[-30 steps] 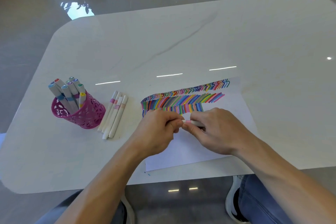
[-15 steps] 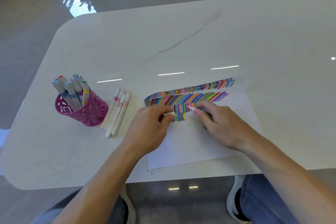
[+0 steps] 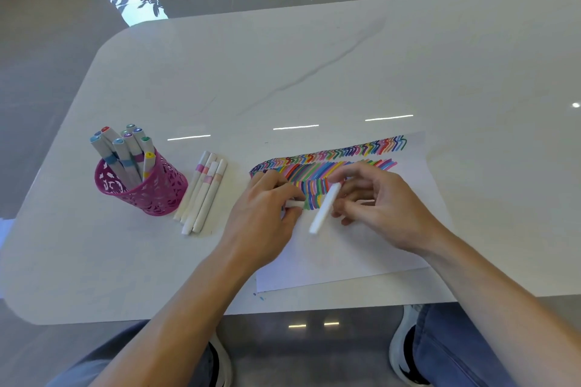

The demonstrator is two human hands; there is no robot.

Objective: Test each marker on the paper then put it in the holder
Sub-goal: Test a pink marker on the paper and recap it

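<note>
Pinched a white marker (image 3: 323, 210) in the right hand (image 3: 380, 207) over the scribbled paper (image 3: 345, 254), gripped its small cap (image 3: 295, 203) in the left hand (image 3: 267, 214) just beside, hands apart, pink holder (image 3: 157, 195) well to the left.

No text is readable; marks on the marker caps (image 3: 149, 154) are too small.

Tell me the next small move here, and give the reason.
Probably bring the marker in the right hand to the cap pinched in the left hand and press them together. The two are apart over the paper, and a marker should likely be capped before it goes into the holder.
</note>
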